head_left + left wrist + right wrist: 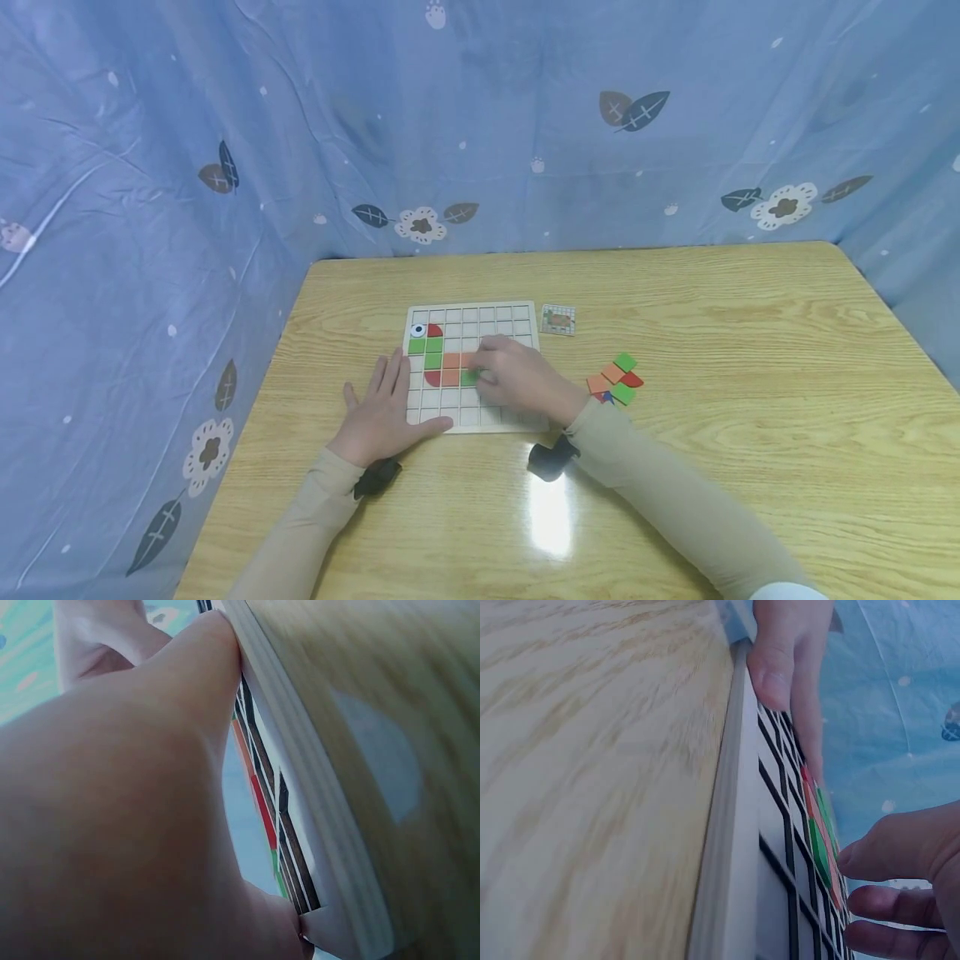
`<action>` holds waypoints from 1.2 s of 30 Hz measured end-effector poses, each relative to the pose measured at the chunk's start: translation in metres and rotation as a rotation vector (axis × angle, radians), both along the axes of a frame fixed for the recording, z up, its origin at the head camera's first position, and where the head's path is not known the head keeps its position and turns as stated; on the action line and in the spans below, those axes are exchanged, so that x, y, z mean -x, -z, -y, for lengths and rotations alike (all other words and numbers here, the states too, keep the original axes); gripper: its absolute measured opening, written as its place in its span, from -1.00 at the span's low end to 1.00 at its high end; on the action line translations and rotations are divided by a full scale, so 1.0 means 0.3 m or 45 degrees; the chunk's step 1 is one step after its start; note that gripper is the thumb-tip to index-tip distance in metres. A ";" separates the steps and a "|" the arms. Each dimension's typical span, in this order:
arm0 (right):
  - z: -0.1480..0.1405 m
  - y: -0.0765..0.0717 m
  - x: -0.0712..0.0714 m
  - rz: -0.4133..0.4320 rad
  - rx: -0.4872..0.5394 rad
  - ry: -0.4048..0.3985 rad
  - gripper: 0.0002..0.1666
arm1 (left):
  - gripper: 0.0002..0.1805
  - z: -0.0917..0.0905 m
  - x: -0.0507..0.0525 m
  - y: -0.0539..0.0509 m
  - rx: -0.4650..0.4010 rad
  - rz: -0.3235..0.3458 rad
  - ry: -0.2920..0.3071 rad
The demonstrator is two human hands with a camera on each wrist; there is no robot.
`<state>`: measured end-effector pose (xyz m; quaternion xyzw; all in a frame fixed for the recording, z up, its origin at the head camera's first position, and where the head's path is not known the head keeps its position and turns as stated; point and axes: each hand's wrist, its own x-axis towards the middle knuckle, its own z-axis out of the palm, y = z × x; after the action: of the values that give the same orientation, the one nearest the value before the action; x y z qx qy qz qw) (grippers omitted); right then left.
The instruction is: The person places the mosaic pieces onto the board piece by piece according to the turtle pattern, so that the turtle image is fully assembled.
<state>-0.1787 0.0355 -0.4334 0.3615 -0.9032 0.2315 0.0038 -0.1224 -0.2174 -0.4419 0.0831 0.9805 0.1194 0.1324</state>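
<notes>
Grid board lies flat on the wooden table, left of the table's middle. Left hand: fingers spread, palm down, laid along the board's left edge; thumb extended across the near-left corner. Right hand: above the board's right half, fingers bent downward, tips at the green tile nearest it. In the right wrist view this tile sits tilted on the grid with a fingertip at its edge; cannot tell whether it is pinched or only touched.

Tiles on the board, far row first: white eye tile beside a rounded red tile; below, two green tiles side by side; then one green with orange tiles running right toward the hand; then a second rounded red, an orange and the green tile at the fingers.

Small picture card, printed with a grid and a coloured figure, lies just beside the board's far-right corner. Loose tiles in green, orange, red and blue lie heaped right of the board, beyond the right wrist. Blue curtain with leaves and flowers hangs behind the table and at its left.
</notes>
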 end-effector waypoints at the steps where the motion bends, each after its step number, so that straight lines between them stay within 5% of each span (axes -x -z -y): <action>1: -0.009 0.001 0.001 -0.003 0.008 0.000 -0.73 | 0.41 0.000 0.000 0.000 0.001 0.001 -0.001; 18: -0.258 -0.024 -0.011 -0.099 0.019 0.169 -0.80 | 0.41 0.005 -0.001 0.003 -0.002 -0.003 0.006; 36: -0.509 -0.064 -0.011 -0.003 -0.072 0.375 -0.70 | 0.40 0.004 0.003 0.006 0.005 0.004 0.007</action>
<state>-0.1754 0.1881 -0.4143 0.2254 -0.9526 0.2025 0.0284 -0.1232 -0.2185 -0.4437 0.0853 0.9803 0.1173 0.1343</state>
